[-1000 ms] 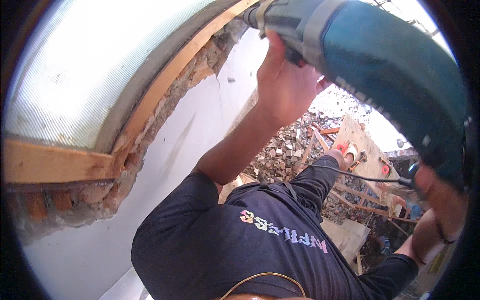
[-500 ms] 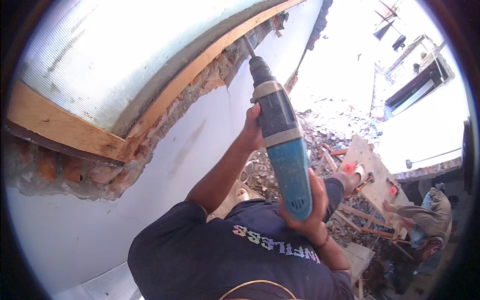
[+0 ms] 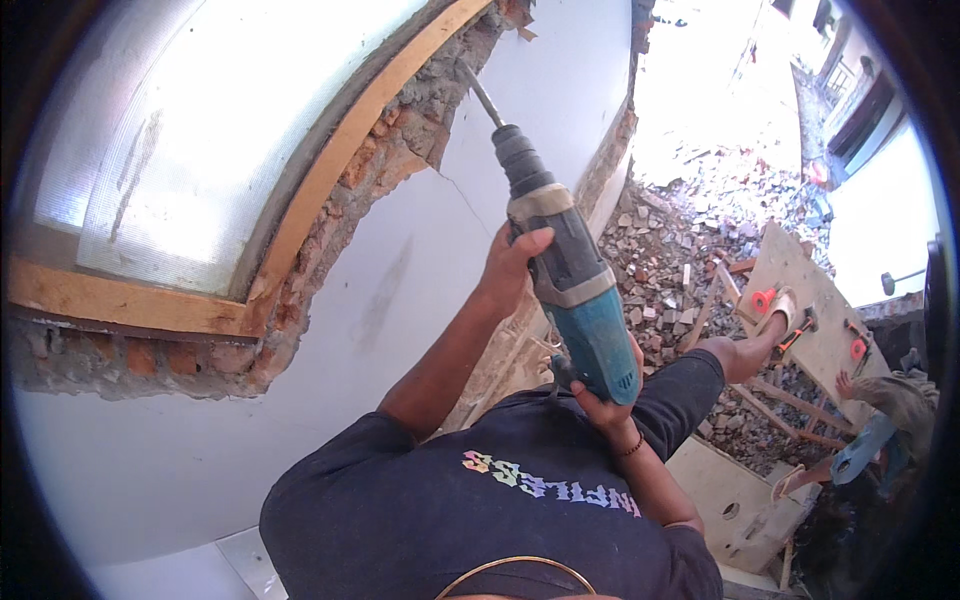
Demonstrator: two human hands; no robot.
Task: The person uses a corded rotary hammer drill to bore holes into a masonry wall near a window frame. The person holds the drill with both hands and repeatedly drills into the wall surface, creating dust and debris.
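Observation:
My left hand [image 3: 508,262] grips the front section of a teal and dark grey hammer drill [image 3: 582,320], just behind its black chuck. My right hand [image 3: 603,402] is wrapped round the drill's rear handle. A long steel bit [image 3: 482,92] points up and away, its tip at the crumbled masonry [image 3: 430,105] beside a wooden window frame [image 3: 332,170]; I cannot tell if it touches. The frame surrounds a translucent ribbed pane [image 3: 185,140]. A thin crack runs down the white wall [image 3: 380,320] below the broken edge.
My right foot [image 3: 775,318] is on a sloping plywood board [image 3: 795,260] holding red-and-black tools [image 3: 856,345]. Brick rubble [image 3: 665,250] and timber pieces [image 3: 775,395] lie below. A co-worker [image 3: 895,415] is at the lower right, a hand near the board. Another board [image 3: 725,495] lies below.
The drill has swung from across the top right to upright in the middle, then shifted slightly up and left. The co-worker at right has come into clearer view and moved lower.

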